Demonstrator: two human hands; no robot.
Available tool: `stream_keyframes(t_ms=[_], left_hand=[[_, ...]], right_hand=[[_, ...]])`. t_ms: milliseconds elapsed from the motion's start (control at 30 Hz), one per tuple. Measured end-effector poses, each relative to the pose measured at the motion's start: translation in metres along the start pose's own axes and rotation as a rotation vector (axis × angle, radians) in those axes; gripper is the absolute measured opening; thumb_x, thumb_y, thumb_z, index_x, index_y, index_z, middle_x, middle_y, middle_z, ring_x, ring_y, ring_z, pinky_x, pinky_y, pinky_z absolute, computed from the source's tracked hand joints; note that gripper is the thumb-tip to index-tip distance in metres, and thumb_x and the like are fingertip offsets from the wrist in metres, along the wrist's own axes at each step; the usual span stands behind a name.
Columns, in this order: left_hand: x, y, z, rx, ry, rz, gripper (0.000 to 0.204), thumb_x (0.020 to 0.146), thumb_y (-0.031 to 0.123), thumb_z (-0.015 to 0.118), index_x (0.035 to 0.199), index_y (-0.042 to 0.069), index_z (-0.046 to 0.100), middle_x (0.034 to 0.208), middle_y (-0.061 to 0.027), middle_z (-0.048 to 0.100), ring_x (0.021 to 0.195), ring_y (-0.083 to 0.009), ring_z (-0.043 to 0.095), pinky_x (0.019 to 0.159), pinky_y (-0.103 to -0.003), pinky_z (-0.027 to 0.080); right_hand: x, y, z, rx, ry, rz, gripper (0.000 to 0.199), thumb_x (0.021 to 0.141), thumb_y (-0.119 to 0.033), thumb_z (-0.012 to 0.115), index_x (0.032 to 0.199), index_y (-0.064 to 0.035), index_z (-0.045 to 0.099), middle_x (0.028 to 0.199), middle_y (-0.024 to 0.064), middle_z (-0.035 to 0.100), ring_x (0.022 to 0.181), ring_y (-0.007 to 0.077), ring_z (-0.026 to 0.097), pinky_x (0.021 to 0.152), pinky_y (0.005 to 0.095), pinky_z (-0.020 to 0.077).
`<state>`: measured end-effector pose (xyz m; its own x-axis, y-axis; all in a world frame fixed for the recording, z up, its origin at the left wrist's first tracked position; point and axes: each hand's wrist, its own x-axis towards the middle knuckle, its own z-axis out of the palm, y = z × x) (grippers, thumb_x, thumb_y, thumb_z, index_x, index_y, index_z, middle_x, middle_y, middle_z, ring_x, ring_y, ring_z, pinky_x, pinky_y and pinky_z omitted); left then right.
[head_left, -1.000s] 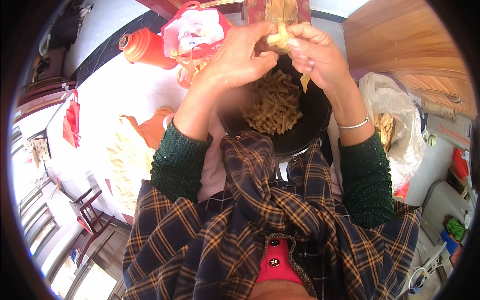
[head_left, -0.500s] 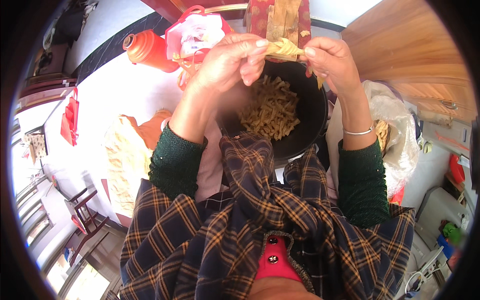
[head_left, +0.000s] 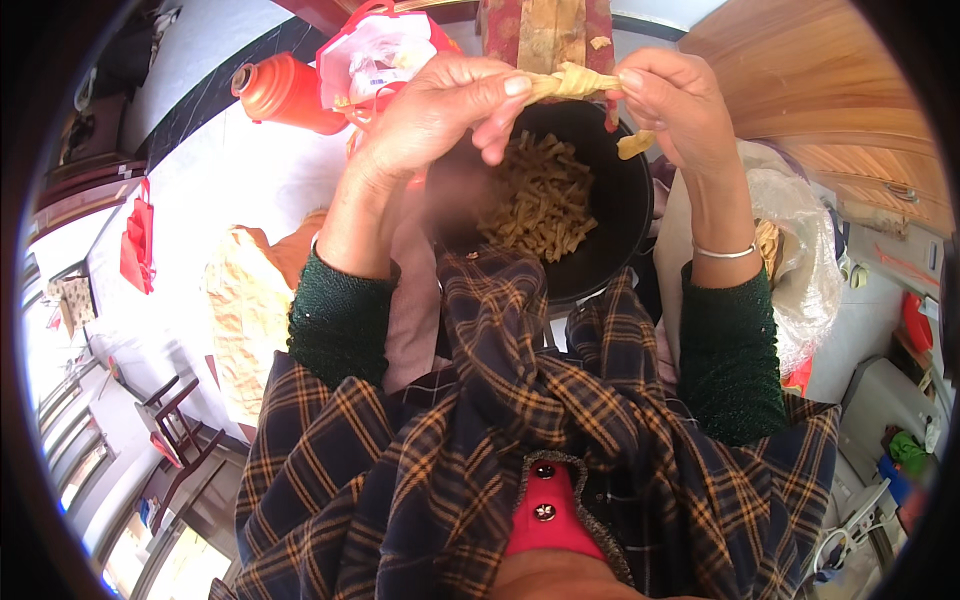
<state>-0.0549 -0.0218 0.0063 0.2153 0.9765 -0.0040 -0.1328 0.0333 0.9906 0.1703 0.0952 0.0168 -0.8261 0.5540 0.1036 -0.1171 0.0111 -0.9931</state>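
Dough strip point(head_left: 568, 82) over black bowl point(head_left: 622, 205), white tabletop point(head_left: 225, 190).

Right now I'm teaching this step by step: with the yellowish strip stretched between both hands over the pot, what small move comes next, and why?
Probably pull it apart: the left hand and right hand pinch opposite ends of the strip above the black pot, which holds similar short pieces.

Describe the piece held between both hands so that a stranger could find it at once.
Start at the black bowl of tan strips in front of the person. Just above its far rim, the left hand and right hand pinch one pale yellow strip between them. Unlike the strips in the bowl, it is stretched out in the air.
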Motion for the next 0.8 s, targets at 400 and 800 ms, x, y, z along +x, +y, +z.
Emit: stream_keyframes(t_ms=[400, 800], left_hand=[[0.013, -0.003, 0.029, 0.801, 0.158, 0.116, 0.022, 0.089, 0.022, 0.063, 0.103, 0.006, 0.063, 0.086, -0.0158, 0.066, 0.077, -0.0281, 0.064, 0.068, -0.036, 0.048], [0.012, -0.005, 0.022, 0.126, 0.024, 0.061, 0.027, 0.091, 0.025, 0.063, 0.105, 0.003, 0.065, 0.079, -0.0006, 0.061, 0.070, -0.0078, 0.052, 0.063, -0.022, 0.042]], right_hand=[[0.012, 0.016, 0.027, -0.061, 0.072, 0.030, 0.005, 0.089, -0.007, 0.059, 0.090, -0.0022, 0.061, 0.068, -0.0021, 0.056, 0.063, 0.0055, 0.053, 0.056, 0.0183, 0.0425], [-0.001, 0.001, 0.018, 0.793, -0.113, 0.131, 0.017, 0.096, -0.014, 0.048, 0.098, 0.0015, 0.055, 0.062, -0.0027, 0.046, 0.047, 0.0042, 0.036, 0.042, 0.0194, 0.0324]])
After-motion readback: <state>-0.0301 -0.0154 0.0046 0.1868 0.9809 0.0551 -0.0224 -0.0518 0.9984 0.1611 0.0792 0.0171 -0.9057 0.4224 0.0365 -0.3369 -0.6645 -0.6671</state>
